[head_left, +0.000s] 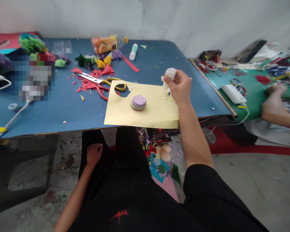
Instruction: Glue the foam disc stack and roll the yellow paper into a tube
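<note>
My right hand pinches a thin whitish piece above the right end of a yellow sheet. Below it, the blue tip of a pen-like object shows. My left hand rests on my dark-clothed leg below the table edge; its fingers are curled, and whether it holds anything is hidden. On the yellow sheet sits a small stack of round colored pieces, with a purple one on top. The sheet has a rounded cutout at its upper left, beside yellow-handled scissors.
Red scraps surround the scissors on the blue table. Behind them are an orange-labelled bottle and a glue stick. A white power bank lies on the green table, near another person's arm. Paper scraps litter the floor.
</note>
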Motion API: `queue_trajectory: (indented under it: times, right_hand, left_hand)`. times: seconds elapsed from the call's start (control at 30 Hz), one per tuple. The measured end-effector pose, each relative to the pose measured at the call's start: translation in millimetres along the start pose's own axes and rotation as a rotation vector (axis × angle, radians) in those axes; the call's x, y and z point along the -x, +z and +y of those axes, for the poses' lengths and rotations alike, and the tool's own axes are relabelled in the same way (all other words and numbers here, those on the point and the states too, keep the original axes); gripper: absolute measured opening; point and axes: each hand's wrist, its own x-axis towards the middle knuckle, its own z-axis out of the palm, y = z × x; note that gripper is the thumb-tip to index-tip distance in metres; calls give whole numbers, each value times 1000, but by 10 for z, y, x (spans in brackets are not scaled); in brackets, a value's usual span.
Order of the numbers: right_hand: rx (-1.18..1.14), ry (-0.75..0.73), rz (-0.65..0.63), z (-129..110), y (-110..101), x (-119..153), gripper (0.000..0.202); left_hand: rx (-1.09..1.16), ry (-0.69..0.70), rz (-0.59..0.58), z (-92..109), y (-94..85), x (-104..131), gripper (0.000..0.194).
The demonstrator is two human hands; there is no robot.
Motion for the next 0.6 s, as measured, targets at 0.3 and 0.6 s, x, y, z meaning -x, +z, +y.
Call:
queue_trajectory:
  times: [0.3,0.6]
  right_hand:
    - [217,47,-13,-130,-61,22,18]
    - [108,-11,39,-213,-58,26,29]
  left_hand:
    - [9,-4,-10,-21,19,0,30]
    - [12,-3,-7,-34,17,-5,29]
